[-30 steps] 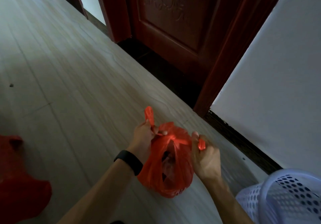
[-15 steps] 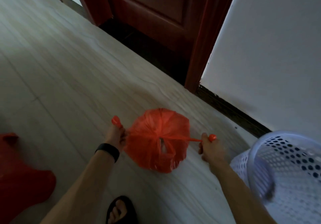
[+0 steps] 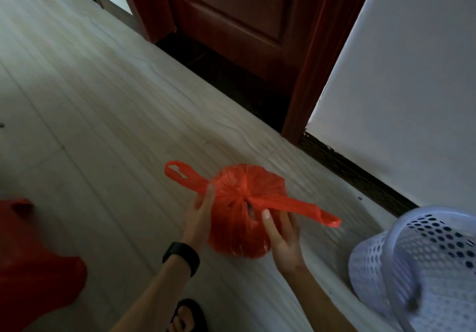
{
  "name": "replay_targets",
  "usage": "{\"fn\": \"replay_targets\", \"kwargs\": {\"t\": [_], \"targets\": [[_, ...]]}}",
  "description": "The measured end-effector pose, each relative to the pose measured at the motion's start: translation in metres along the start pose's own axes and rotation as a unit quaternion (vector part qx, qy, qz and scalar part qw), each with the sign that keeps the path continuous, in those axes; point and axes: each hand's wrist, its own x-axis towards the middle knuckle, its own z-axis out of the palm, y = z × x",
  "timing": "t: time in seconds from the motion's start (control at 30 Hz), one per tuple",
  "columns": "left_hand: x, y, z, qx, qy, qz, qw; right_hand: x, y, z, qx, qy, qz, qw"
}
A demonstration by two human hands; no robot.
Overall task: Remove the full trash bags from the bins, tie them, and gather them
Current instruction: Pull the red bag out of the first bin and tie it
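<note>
On the pale floor (image 3: pixel 103 105), left hand (image 3: pixel 199 218) and right hand (image 3: pixel 283 236), both wide, flank the soft, seemingly light bag (image 3: pixel 237 231); grip its 4 o'clock loop (image 3: pixel 309 209).

The bag (image 3: pixel 247 203) sits left of the basket (image 3: pixel 438 267), the door (image 3: pixel 244 22) behind.

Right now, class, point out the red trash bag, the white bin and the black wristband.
red trash bag (image 3: pixel 248 182), head view, pleats above knot
white bin (image 3: pixel 371 262), head view, outer mesh wall
black wristband (image 3: pixel 181 257), head view, strap middle

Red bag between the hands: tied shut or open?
Tied: red bag mouth cinched at a knot, handles trailing loose either side.
</note>
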Motion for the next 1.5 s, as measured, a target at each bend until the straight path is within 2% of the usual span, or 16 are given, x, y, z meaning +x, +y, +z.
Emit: {"fn": "replay_targets", "kwargs": {"t": [0.13, 0.23, 0.3, 0.5, 0.6, 0.67, 0.77, 0.9, 0.97, 1.07, 1.13, 1.2, 1.27, 1.33, 1.4, 1.5], "targets": [[-0.004, 0.001, 0.011, 0.162, 0.002, 0.138, 0.977, 0.002, -0.003, 0.012, -0.090, 0.019, -0.021, 0.996], [-0.007, 0.002, 0.018, 0.394, 0.021, 0.180, 0.901, 0.016, -0.006, 0.018, -0.139, -0.010, -0.049, 0.989], [-0.010, -0.002, 0.021, 0.465, 0.041, 0.193, 0.863, 0.029, -0.008, 0.019, -0.165, -0.014, -0.052, 0.985], [0.004, -0.003, 0.023, 0.407, 0.054, 0.268, 0.872, 0.050, -0.017, 0.015, -0.219, -0.054, -0.074, 0.972], [0.006, -0.003, 0.023, 0.326, 0.089, 0.192, 0.922, 0.052, -0.012, 0.016, -0.217, -0.023, -0.142, 0.965], [0.002, 0.003, 0.030, 0.325, 0.107, 0.186, 0.921, 0.049, -0.014, 0.021, -0.184, 0.010, -0.145, 0.972], [-0.003, 0.005, 0.039, 0.324, 0.071, 0.215, 0.919, 0.041, -0.022, 0.029, -0.128, 0.055, -0.137, 0.981], [0.003, 0.001, 0.041, 0.232, 0.027, 0.209, 0.950, 0.036, -0.031, 0.032, -0.141, 0.070, -0.167, 0.973], [-0.001, 0.010, 0.046, 0.176, 0.040, 0.152, 0.972, 0.037, -0.033, 0.032, -0.095, 0.061, -0.126, 0.986], [-0.002, 0.022, 0.055, -0.018, 0.019, 0.020, 0.999, 0.033, -0.046, 0.031, 0.057, 0.042, 0.003, 0.998], [-0.001, 0.029, 0.059, -0.134, -0.017, -0.059, 0.989, 0.031, -0.056, 0.029, 0.128, 0.034, 0.076, 0.988], [0.004, 0.031, 0.061, -0.175, -0.035, -0.081, 0.981, 0.031, -0.065, 0.026, 0.147, 0.025, 0.131, 0.980], [0.012, 0.032, 0.059, -0.115, -0.025, -0.077, 0.990, 0.031, -0.072, 0.022, 0.136, -0.013, 0.156, 0.978], [0.020, 0.036, 0.053, 0.067, -0.002, -0.039, 0.997, 0.028, -0.079, 0.015, 0.114, -0.069, 0.149, 0.980], [0.026, 0.041, 0.049, 0.228, 0.037, -0.018, 0.973, 0.025, -0.081, 0.008, 0.117, -0.100, 0.132, 0.979], [0.038, 0.047, 0.047, 0.280, 0.051, -0.023, 0.958, 0.025, -0.077, -0.002, 0.118, -0.103, 0.107, 0.982]]}}
